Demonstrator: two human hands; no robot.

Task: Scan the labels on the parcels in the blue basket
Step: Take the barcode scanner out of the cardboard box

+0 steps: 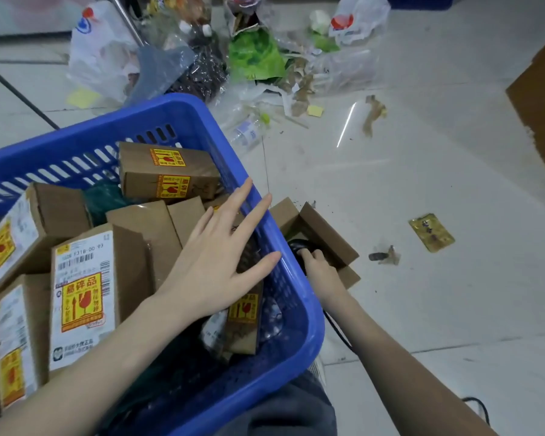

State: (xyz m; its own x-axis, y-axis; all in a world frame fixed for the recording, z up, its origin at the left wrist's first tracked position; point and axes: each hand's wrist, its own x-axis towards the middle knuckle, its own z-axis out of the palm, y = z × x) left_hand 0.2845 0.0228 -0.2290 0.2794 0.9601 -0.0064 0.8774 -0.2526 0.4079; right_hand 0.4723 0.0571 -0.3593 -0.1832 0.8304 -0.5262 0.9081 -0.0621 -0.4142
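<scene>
Head view: the left hand [221, 259] hovers flat and empty, fingers spread, over cardboard parcels [85, 294] packed in the blue basket [296, 309], probably choosing one. The right hand [320, 265] reaches into an open carton [324, 234] beside the basket, fingers curled on a dark corded scanner [299, 247].
</scene>
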